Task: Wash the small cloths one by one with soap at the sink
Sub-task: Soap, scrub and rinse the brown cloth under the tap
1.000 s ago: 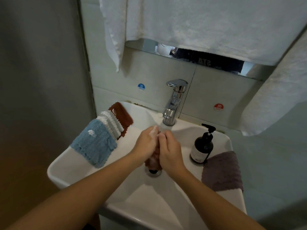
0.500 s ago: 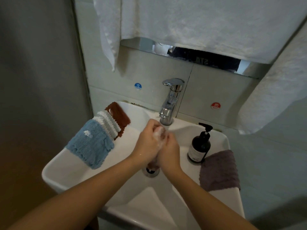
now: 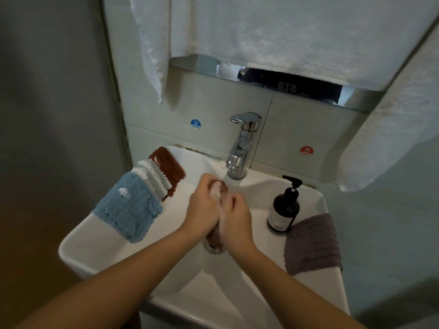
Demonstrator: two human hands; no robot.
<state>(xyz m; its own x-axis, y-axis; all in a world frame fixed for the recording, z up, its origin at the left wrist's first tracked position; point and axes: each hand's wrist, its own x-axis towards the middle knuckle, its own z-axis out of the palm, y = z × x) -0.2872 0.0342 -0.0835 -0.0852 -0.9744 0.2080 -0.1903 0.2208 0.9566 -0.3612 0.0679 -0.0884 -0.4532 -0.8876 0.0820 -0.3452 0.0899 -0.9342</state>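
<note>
Left hand (image 3: 204,210) now higher over the soapy cloth (image 3: 217,189), right hand (image 3: 234,220) lower.

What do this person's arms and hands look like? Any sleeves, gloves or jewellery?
Both forearms are bare right up to the frame edge: no sleeves show. The left hand and right hand wear no gloves, and no rings, watch or bracelets can be seen. White soap foam clings to the fingers.

Dim, cool-toned light, seemingly from above. The white sink (image 3: 99,245) is the brightest surface; the faucet (image 3: 242,143) shows small glints. The wall at left falls into brownish shadow. Wide-angle bending curves the edges, and fine detail is soft and slightly smeared throughout.
</note>
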